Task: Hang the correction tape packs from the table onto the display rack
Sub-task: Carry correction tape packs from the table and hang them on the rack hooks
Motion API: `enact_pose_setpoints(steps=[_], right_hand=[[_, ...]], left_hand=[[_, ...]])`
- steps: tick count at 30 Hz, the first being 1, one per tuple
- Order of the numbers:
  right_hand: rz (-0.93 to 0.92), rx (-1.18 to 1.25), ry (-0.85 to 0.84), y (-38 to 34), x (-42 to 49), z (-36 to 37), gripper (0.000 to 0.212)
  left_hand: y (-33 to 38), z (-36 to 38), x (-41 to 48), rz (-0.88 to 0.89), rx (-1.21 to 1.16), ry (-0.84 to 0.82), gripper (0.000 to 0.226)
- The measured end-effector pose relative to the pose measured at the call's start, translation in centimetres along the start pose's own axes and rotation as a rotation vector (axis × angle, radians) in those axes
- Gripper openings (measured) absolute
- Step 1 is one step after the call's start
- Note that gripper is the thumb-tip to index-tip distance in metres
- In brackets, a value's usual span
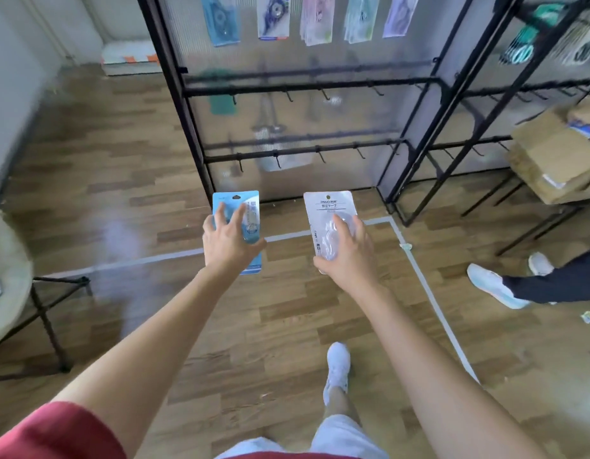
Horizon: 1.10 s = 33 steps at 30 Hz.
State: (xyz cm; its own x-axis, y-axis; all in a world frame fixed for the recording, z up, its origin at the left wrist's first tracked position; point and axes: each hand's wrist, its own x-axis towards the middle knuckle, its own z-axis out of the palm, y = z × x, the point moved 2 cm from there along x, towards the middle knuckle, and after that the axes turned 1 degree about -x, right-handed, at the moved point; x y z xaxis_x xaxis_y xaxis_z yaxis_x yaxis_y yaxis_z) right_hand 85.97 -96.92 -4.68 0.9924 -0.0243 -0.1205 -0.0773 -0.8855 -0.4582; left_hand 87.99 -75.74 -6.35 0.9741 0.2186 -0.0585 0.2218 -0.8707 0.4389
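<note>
Hovering over wood floor (pixel 121 154), left grip (pixel 229 240) holds blue pack (pixel 252 207), right grip (pixel 348 256) white pack (pixel 326 205).

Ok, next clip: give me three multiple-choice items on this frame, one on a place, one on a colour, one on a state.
1. Where on the display rack are the hung packs? A lowest rail. B top row. C floor.
2. The left pack, in the left hand, is: A red. B black. C blue.
3. The right hand is: A holding a white pack. B empty. C gripping a hook.
Answers: 1 B, they hang along the top; 2 C, its card is light blue; 3 A, the fingers spread over the pack and carry it.
</note>
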Motion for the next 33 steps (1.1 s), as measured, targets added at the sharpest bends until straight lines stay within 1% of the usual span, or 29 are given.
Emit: enact_pose_setpoints(steps=[5,8,11,14,20,25,28,33], right_hand=[[-0.099,-0.026,0.005,2.3,10.4,-4.0,0.086],[-0.118,-0.031,0.015,3.0,15.9,-6.5,0.085],[-0.124,-0.025,0.033,2.9,20.7,-8.3,0.085],[-0.185,-0.010,0.029,1.9,24.6,-9.3,0.085],[-0.278,0.034,0.067,-1.5,31.5,-9.7,0.082],[-0.326,0.091,0.099,-4.8,36.7,-9.0,0.082],[-0.349,0.099,0.076,-6.9,39.0,-8.2,0.084],[-0.399,0.093,0.057,-9.3,41.7,-7.0,0.085]], left_hand=[[5.3,0.9,7.9,-0.050,-0.058,0.095,0.078],[8.2,1.1,11.7,-0.084,-0.088,0.145,0.079],[10.5,1.1,14.9,-0.136,-0.133,0.187,0.078],[12.1,0.4,18.2,-0.128,-0.149,0.249,0.077],[12.0,-2.3,25.6,-0.093,-0.168,0.364,0.076],[11.4,-5.5,31.7,0.020,-0.180,0.485,0.080],[11.0,-7.5,34.5,0.084,-0.176,0.547,0.080],[10.0,-9.8,37.9,0.122,-0.152,0.602,0.081]])
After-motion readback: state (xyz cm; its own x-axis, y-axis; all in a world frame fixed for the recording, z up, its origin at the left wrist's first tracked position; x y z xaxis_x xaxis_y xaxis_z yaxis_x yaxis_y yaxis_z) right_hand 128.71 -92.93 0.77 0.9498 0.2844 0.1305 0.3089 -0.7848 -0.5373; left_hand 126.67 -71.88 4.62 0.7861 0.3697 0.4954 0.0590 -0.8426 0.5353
